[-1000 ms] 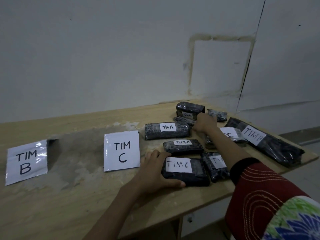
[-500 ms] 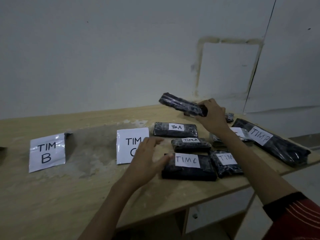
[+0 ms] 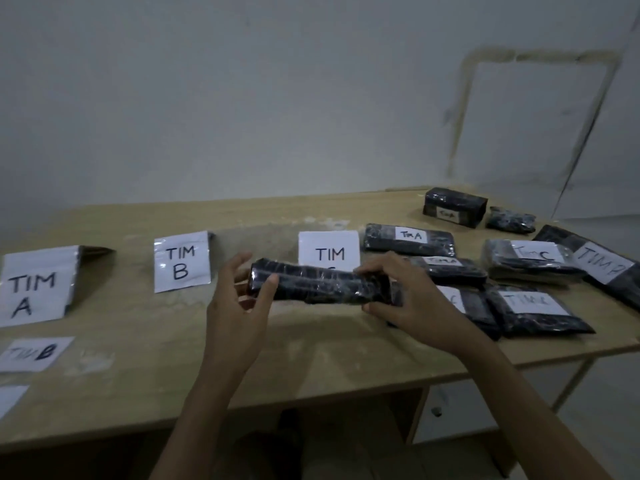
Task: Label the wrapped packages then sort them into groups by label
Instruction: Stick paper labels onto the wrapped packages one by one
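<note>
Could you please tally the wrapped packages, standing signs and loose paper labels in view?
Wrapped packages: 9
Standing signs: 3
Loose paper labels: 2
Total: 14

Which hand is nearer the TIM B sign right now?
Left. The left hand is just beside the TIM B sign, at the near end of the held package; the right hand grips its far end.
</note>
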